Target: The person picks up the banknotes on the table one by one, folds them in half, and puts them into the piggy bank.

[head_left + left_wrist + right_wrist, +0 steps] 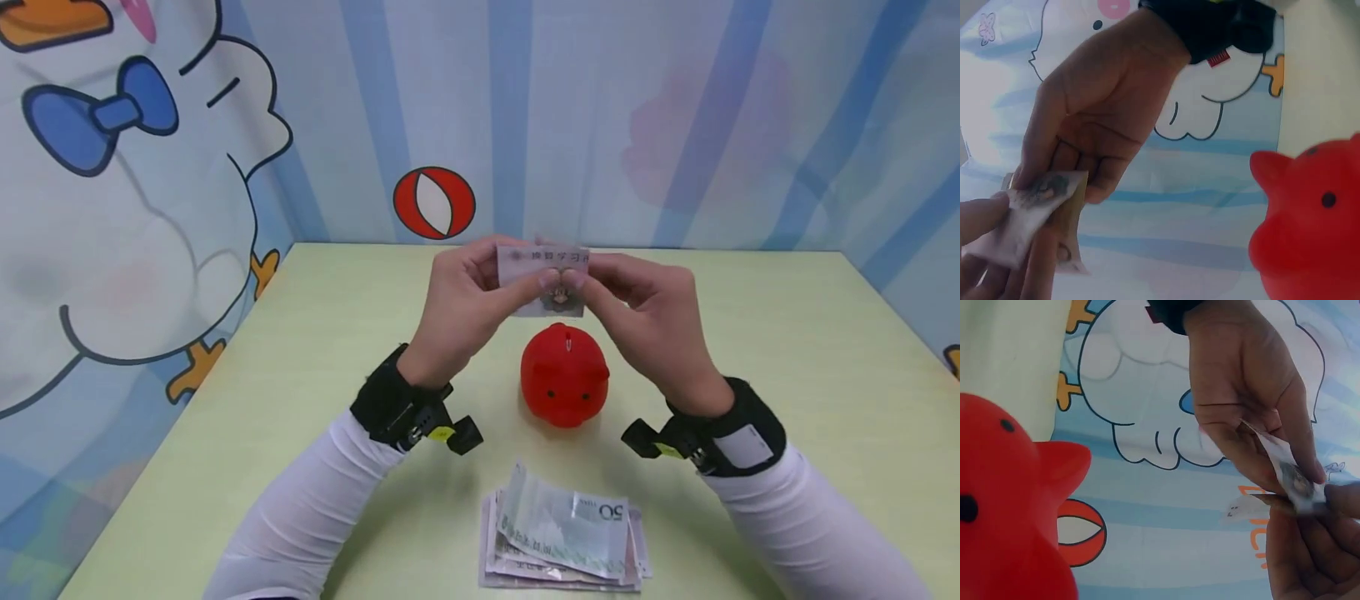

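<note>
A small pale banknote (pixel 522 263) is held up above and just beyond a red piggy bank (pixel 564 379), well clear of the bench (pixel 817 358). Its paper looks greyish-white with a faint pinkish-lilac tint, and a row of dark printed characters runs along its top edge. Between the two thumbs a small dark, portrait-like print shows. In the wrist views the banknote is bent over on itself, with one printed leaf in front and a second part angled away behind it; its finer print is too blurred to read.

The left hand (pixel 467 300) pinches the note, thumb on the near face and fingers (pixel 486 258) behind it. The right hand (pixel 654 312) pinches it the same way, and the thumb tips nearly meet at the middle of the print.

The piggy bank is round and smooth, with two small dark eyes, pointed ears and a pale slit on top. Nearer the person lies a stack of notes (pixel 562 533), a creased greenish 50 on pinkish ones, one corner lifted.
</note>
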A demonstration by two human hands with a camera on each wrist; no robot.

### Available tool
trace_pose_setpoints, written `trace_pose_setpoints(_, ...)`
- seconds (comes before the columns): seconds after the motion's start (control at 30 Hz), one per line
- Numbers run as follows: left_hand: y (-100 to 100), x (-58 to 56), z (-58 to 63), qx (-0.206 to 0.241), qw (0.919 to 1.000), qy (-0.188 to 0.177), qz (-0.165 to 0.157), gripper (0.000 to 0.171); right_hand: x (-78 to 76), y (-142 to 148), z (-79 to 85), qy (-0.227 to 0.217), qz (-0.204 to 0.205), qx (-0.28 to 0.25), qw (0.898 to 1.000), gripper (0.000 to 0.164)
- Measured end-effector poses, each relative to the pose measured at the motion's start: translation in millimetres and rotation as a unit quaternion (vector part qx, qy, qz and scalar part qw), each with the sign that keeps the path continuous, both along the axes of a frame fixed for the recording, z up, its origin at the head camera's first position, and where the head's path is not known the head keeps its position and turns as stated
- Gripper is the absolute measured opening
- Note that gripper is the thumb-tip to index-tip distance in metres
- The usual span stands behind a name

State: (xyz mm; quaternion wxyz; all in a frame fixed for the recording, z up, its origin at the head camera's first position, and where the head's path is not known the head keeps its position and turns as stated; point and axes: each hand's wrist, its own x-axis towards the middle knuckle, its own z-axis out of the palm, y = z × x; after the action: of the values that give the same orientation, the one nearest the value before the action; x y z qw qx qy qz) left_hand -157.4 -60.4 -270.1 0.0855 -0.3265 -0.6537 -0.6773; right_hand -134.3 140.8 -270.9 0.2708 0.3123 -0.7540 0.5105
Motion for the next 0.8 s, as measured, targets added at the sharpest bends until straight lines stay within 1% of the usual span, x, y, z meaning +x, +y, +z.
trace_pose_setpoints(0.07,-1,-1.0,1.5,-0.008,0.9996,0.016,0.019,0.035,1.9,2,2.2,-0.034,0.006,-0.019,0.999,0.025)
trace_pose_setpoints(0.13,-3,-2.4,3.2,-0.018,0.9996,0.014,0.018,0.041,3.3,4,4.5,-0.064,0.018,-0.035,0.997,0.024)
trace_pose_setpoints(0.17,-4,-3.1,4.0,-0.024,0.9996,0.008,0.009,0.044,3.9,5,5.5,-0.078,0.026,-0.040,0.996,0.024)
trace_pose_setpoints(0.2,-5,-3.7,4.5,-0.029,0.9995,-0.001,-0.006,0.046,4.4,6,6.4,-0.090,0.035,-0.045,0.994,0.024)
trace_pose_setpoints(0.27,-7,-4.2,4.5,-0.028,0.9984,-0.027,-0.040,0.042,5.2,7,7.5,-0.106,0.049,-0.053,0.992,0.025)
trace_pose_setpoints(0.3,-8,-4.2,4.1,-0.024,0.9975,-0.039,-0.054,0.038,5.3,7,7.7,-0.110,0.056,-0.064,0.990,0.025)
trace_pose_setpoints(0.37,-9,-4.2,3.2,-0.016,0.9964,-0.052,-0.065,0.030,5.1,8,8.7,-0.110,0.064,-0.095,0.987,0.024)
trace_pose_setpoints(0.43,-9,-4.2,2.5,-0.008,0.9965,-0.055,-0.063,0.023,4.5,9,9.8,-0.102,0.069,-0.132,0.984,0.022)
trace_pose_setpoints(0.5,-9,-4.2,2.9,-0.011,0.9969,-0.054,-0.057,0.022,4.0,11,10.6,-0.091,0.075,-0.166,0.979,0.020)
trace_pose_setpoints(0.53,-9,-4.4,3.3,-0.013,0.9969,-0.054,-0.056,0.022,3.7,12,11.1,-0.084,0.074,-0.174,0.978,0.019)
trace_pose_setpoints(0.67,-12,-4.3,6.4,-0.010,0.9959,-0.067,-0.060,0.024,2.9,14,11.7,-0.068,0.068,-0.182,0.979,0.017)
trace_pose_setpoints(0.73,-13,-3.8,7.8,-0.001,0.9956,-0.072,-0.060,0.024,2.8,14,12.2,-0.073,0.072,-0.184,0.978,0.017)
trace_pose_setpoints(0.8,-15,-3.0,8.6,0.010,0.9957,-0.074,-0.054,0.024,3.0,14,12.9,-0.089,0.078,-0.182,0.976,0.017)
